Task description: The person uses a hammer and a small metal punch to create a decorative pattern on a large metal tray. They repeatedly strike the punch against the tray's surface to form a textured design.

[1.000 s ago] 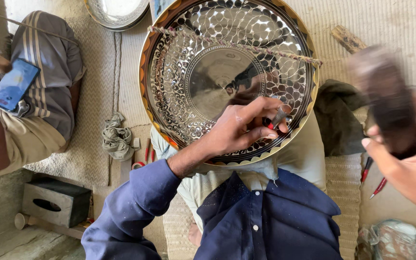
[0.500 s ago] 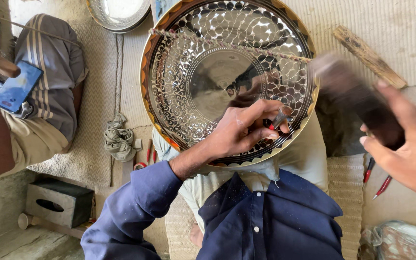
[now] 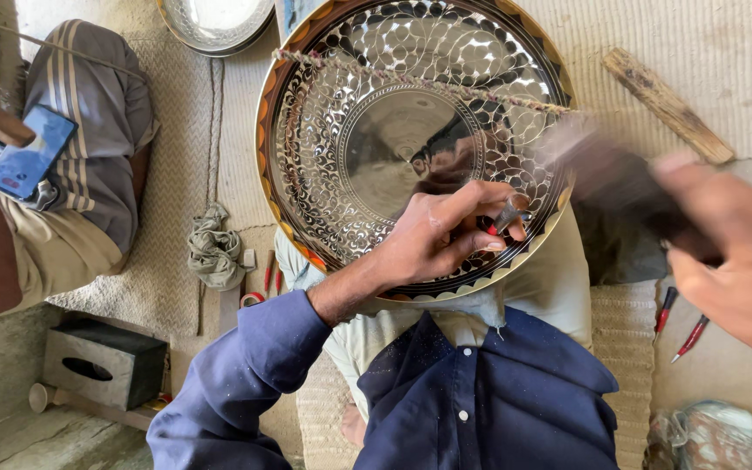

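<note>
On the lap: a large round engraved metal tray (image 3: 354, 130) rests tilted against the person's knees, its near rim over the pale trousers, its far rim toward the woven mat (image 3: 741, 78).
Left hand: the left hand (image 3: 441, 235) lies on the tray's lower right part, just inside the near rim, fingers pinched narrow around a small metal chisel (image 3: 508, 213) whose tip touches the patterned band.
Right hand: the right hand (image 3: 733, 261) is off the tray's right edge, closed around a dark hammer (image 3: 611, 174), blurred; the hammer's head is over the tray's right rim, near the chisel.
Cord: a twisted cord (image 3: 411, 80) runs across the tray's upper half, left rim to right rim.
Right of tray: a wooden stick (image 3: 668, 104) lies on the mat, well apart; two red pencils (image 3: 679, 324) lie by the right knee.
Left of tray: a knotted rag (image 3: 213, 248), a grey box (image 3: 106, 364), and another person's striped sleeve (image 3: 97, 130) beside a blue phone (image 3: 30, 164).
Open room: bare mat between tray and stick.
</note>
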